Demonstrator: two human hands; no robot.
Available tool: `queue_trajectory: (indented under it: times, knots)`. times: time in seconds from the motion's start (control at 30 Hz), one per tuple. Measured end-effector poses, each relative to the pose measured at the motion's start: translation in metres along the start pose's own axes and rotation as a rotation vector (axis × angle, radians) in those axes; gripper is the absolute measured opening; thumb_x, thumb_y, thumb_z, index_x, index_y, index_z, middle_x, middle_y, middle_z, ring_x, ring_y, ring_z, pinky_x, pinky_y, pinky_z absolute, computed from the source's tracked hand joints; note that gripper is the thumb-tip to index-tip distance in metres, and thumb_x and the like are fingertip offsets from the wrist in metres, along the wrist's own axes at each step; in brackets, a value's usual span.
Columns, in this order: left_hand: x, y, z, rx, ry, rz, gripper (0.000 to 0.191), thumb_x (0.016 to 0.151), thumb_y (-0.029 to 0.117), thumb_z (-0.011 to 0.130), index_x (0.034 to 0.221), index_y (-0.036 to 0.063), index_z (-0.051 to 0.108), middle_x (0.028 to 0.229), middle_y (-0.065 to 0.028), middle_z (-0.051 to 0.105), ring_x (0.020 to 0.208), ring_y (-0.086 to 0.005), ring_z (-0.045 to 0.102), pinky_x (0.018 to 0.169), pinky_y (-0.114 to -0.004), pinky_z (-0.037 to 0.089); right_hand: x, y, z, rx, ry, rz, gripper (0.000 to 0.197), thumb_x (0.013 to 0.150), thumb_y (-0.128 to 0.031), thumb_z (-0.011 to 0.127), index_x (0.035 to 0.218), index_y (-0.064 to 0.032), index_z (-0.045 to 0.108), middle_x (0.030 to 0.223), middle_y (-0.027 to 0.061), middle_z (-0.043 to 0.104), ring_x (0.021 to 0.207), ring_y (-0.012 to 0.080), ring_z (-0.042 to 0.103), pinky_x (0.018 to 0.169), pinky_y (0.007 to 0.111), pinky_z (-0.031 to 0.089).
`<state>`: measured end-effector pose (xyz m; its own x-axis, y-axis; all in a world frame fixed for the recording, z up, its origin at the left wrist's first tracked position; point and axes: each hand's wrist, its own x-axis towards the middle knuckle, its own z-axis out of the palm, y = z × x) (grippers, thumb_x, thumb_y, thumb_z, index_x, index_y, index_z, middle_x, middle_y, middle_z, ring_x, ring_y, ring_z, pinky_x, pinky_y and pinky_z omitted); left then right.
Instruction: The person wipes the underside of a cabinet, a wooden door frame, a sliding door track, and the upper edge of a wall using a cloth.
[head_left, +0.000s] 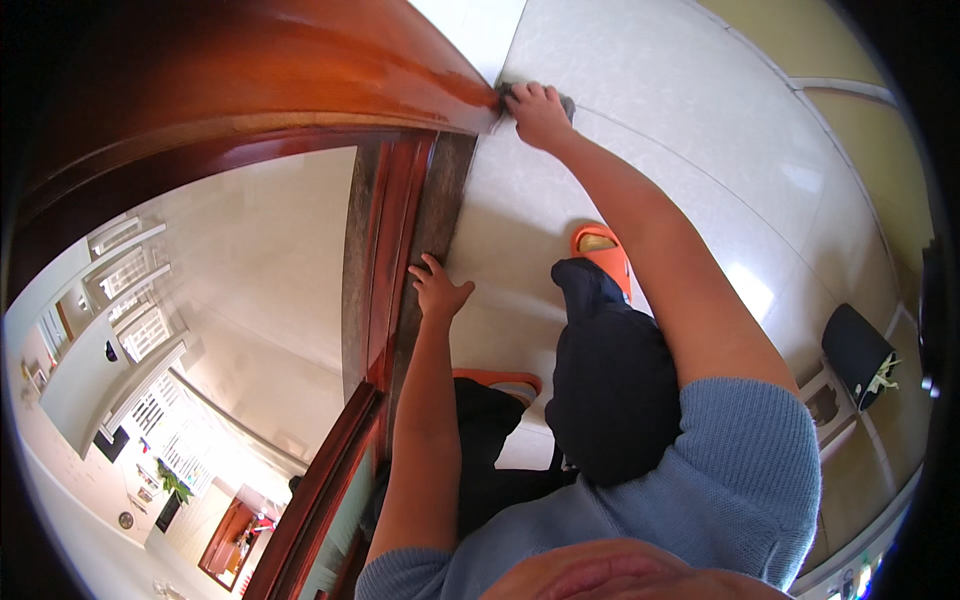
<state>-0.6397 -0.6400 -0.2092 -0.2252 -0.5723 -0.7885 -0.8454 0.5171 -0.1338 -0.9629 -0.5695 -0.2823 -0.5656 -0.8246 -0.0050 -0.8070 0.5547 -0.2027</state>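
My right hand (538, 118) is stretched far out and rests over a dark grey cloth (567, 106) on the pale tiled floor. That cloth lies at the lower corner of a glossy reddish-brown wooden door (360, 60), and my palm and fingers hide most of it. Nearer to me, my left hand (444, 295) has its fingers spread and holds nothing. It is over the edge of a dark stone threshold (448, 187) beside the wooden door frame (396, 195); whether the fingertips touch the stone I cannot tell.
My feet are in orange sandals (613, 262) on the tiles (675, 135). A dark bin (855, 352) with pale scraps at its mouth lies to the right, beside a white plastic stool (836, 420). Through the doorway, a bright room (277, 247) shows a staircase (112, 352).
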Motion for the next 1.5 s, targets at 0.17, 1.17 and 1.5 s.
queue_trajectory:
  times: [0.17, 1.17, 1.5]
  knots:
    - [0.001, 0.001, -0.005, -0.006, -0.054, -0.002, 0.114, 0.070, 0.048, 0.070, 0.145, 0.0069, -0.006, 0.146, -0.0302, -0.001, 0.131, -0.0478, 0.023, 0.096, -0.044, 0.044, -0.048, -0.001, -0.006, 0.026, 0.029, -0.213, 0.045, 0.070, -0.026, 0.061, 0.113, -0.0113, 0.059, 0.116, 0.0040, 0.049, 0.111, 0.0240, 0.041, 0.089, 0.043, 0.034]
    - [-0.194, 0.090, -0.310, -1.126, 1.127, 0.993, 0.111, 0.073, 0.023, 0.075, 0.145, 0.0196, -0.009, 0.148, -0.0129, 0.015, 0.134, -0.0297, 0.020, 0.109, -0.048, 0.020, 0.049, -0.007, -0.153, 1.276, 0.652, 0.168, 0.021, 0.077, 0.006, 0.055, 0.092, -0.0046, 0.064, 0.097, 0.0109, 0.056, 0.087, 0.0246, 0.057, 0.076, 0.029, 0.048]
    - [-0.202, 0.118, -0.325, -1.093, 1.127, 0.751, 0.102, 0.083, 0.008, 0.065, 0.139, 0.0043, -0.020, 0.144, -0.0138, 0.019, 0.124, -0.0222, 0.031, 0.109, -0.032, 0.025, 0.009, -0.062, -0.301, 1.481, 0.690, -0.397, 0.061, 0.078, 0.009, 0.049, 0.135, -0.0106, 0.037, 0.134, 0.0156, 0.038, 0.125, 0.0319, 0.038, 0.103, 0.037, 0.033]
